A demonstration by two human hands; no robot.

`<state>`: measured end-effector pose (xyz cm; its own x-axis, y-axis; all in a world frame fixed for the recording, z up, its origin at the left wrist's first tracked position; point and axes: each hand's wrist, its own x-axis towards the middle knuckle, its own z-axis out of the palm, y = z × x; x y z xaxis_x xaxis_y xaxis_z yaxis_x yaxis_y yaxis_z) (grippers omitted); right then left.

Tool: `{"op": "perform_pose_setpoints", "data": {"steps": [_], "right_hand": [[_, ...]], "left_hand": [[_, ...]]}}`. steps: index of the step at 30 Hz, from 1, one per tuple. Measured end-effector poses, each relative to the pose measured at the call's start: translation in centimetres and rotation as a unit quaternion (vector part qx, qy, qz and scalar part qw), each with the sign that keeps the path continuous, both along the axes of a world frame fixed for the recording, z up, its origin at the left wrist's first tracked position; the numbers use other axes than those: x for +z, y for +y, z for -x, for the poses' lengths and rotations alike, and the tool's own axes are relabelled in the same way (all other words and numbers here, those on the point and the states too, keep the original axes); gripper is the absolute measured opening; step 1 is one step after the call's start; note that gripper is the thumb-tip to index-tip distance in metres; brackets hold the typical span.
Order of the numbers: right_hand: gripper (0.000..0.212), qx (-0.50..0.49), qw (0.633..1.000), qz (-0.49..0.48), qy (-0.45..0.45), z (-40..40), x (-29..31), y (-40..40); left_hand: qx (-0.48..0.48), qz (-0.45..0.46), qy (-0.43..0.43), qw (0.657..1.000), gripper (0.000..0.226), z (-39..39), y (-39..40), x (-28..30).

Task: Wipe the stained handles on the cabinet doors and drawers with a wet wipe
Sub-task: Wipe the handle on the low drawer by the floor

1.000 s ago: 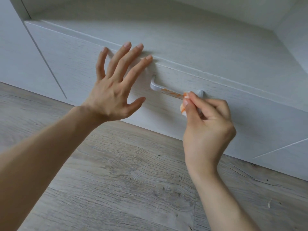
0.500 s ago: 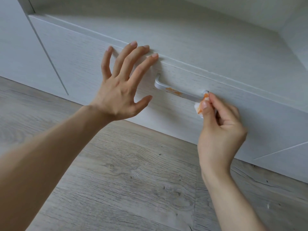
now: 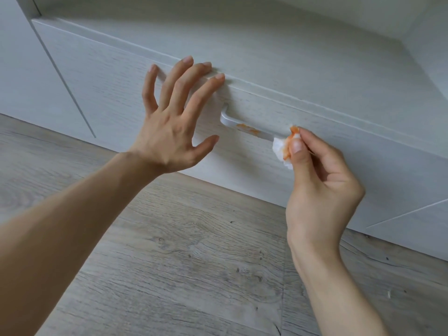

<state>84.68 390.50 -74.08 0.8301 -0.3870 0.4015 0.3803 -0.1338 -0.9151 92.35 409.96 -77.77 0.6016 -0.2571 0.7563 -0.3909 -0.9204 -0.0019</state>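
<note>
A white bar handle (image 3: 244, 126) runs across the front of a pale grey drawer (image 3: 116, 93). An orange stain (image 3: 247, 128) marks the middle of the bar. My right hand (image 3: 317, 185) pinches a crumpled white wet wipe (image 3: 282, 149), smeared orange, against the handle's right end, which it hides. My left hand (image 3: 174, 124) is spread open, its fingertips resting on the drawer's top edge just left of the handle.
A cabinet door (image 3: 21, 76) stands to the left of the drawer, and another panel (image 3: 417, 226) sits low on the right. Above the drawer lies a pale shelf surface (image 3: 266, 40). Grey wood-look flooring (image 3: 194, 263) runs beneath.
My right hand slid the wipe rightward along the handle from its middle to its right end, uncovering a remaining orange stain. My left hand stayed on the drawer front.
</note>
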Motion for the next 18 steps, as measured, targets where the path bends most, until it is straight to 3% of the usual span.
{"op": "perform_pose_setpoints", "data": {"steps": [3,8,15,18], "right_hand": [[0.015,-0.012,0.999,0.045,-0.023,-0.5,0.0,0.5],[0.015,-0.087,0.959,0.254,-0.092,-1.4,-1.0,0.1],[0.015,-0.095,0.952,0.248,-0.154,-2.3,0.2,-0.1],[0.015,-0.081,0.933,0.313,-0.158,-2.4,-0.4,-0.2]], "left_hand": [[0.000,-0.006,0.012,1.000,0.074,0.2,0.2,0.1],[0.006,-0.011,0.010,1.000,0.073,0.4,0.4,0.2],[0.007,-0.008,0.006,1.000,0.073,0.3,0.3,0.1],[0.008,-0.008,0.006,1.000,0.073,0.3,0.2,0.1]]}}
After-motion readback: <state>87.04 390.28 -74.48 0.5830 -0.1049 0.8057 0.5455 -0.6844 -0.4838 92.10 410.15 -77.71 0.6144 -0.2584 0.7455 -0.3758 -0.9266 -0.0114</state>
